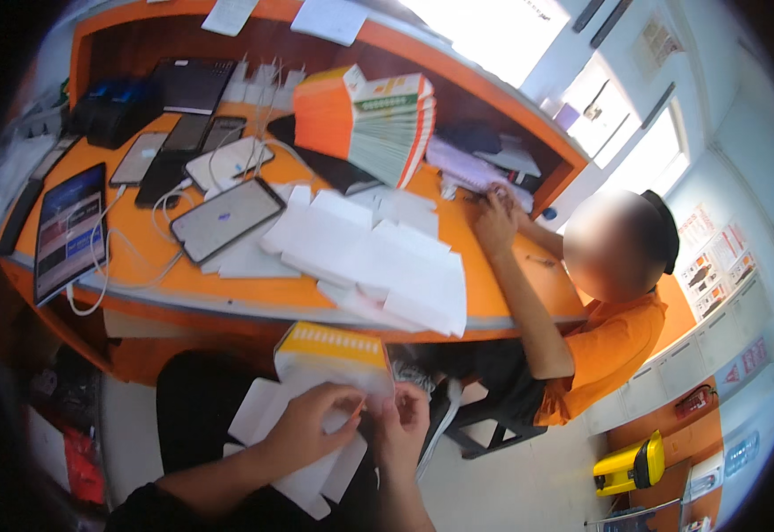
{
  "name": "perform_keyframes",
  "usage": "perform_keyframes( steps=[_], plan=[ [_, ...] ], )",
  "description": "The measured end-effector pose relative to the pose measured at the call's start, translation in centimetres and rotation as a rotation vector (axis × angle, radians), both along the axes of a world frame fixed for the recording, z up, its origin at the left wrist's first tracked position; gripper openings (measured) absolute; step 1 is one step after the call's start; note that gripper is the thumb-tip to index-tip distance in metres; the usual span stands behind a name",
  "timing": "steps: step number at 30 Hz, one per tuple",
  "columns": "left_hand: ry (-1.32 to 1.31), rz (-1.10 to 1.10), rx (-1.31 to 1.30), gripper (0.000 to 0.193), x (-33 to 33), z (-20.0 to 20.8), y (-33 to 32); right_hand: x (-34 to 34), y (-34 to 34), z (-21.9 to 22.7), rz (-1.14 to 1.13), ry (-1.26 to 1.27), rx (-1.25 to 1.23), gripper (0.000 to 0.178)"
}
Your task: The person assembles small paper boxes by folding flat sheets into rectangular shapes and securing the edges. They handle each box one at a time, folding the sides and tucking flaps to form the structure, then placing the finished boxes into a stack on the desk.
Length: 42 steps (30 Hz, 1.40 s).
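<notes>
Balancing a part-folded carton (332, 344) over the lap (196, 390) at 6 o'clock, just off the table (486, 293), looks a bit dicey to me. Whole carton could slide to the floor if a knee shifted or the pinch loosened. The left hand (320, 424) has its grip pinched on the near part of the carton; the right hand (400, 424) has its fingers curled right beside that, but I can't tell if that grip is clamped on anything. Smaller worry: a flap creasing if it's pressed off its fold line (cardboard never forgives that).

Room-wise, biggest first: pale walls (719, 133), bright windows (493, 35) around 1 to 2 o'clock, then that orange table running across the middle. A co-worker (613, 359) in an orange top sits at 3 o'clock. Flattened white boxes (387, 266) lie mid-table and poke over its front edge, so a raised arm could knock them. Fanned orange-and-white stack (325, 115) at 12, yellow bin (616, 476) on the floor at 4, tablet (72, 235) at 9. Phones, like the grey-screened one (229, 217), sit toward 10, with white cables (70, 293) looping about; a snagged one could drag something off.
</notes>
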<state>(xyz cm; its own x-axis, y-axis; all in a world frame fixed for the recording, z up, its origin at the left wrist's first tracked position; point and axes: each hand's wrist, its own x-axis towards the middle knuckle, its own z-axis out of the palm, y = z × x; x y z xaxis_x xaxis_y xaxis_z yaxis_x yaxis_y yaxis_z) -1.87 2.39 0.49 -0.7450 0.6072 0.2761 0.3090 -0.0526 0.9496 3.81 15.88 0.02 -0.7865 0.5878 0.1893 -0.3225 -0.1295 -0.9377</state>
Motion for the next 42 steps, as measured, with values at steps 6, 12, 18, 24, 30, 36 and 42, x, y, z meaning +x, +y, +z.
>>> perform_keyframes(
  steps=[6,12,18,24,30,36,42],
  plan=[
    [-0.495,-0.071,0.242,0.032,0.2,0.6,-0.2,0.4,0.3,-0.5,0.024,0.016,0.197,0.023],
    [-0.497,-0.041,0.207,0.035,0.3,0.4,0.8,0.8,0.3,1.0,0.087,0.021,0.224,0.027],
    [-0.609,0.031,0.245,0.032,1.1,0.3,1.5,0.9,0.1,1.6,0.082,0.016,0.235,0.023],
    [-0.399,0.072,0.256,0.032,2.1,-0.9,1.2,0.7,-0.7,1.8,0.045,0.078,0.262,0.021],
    [-0.440,0.178,0.260,0.029,2.2,-0.4,1.3,0.5,0.2,1.2,0.080,0.091,0.487,0.022],
    [-0.610,0.130,0.481,0.027,2.0,-2.2,1.7,0.7,-0.1,3.3,0.071,0.050,0.861,0.025],
    [-0.660,0.053,0.469,0.025,2.0,-0.2,1.4,1.3,0.5,2.2,0.070,0.104,0.745,0.024]
  ],
)
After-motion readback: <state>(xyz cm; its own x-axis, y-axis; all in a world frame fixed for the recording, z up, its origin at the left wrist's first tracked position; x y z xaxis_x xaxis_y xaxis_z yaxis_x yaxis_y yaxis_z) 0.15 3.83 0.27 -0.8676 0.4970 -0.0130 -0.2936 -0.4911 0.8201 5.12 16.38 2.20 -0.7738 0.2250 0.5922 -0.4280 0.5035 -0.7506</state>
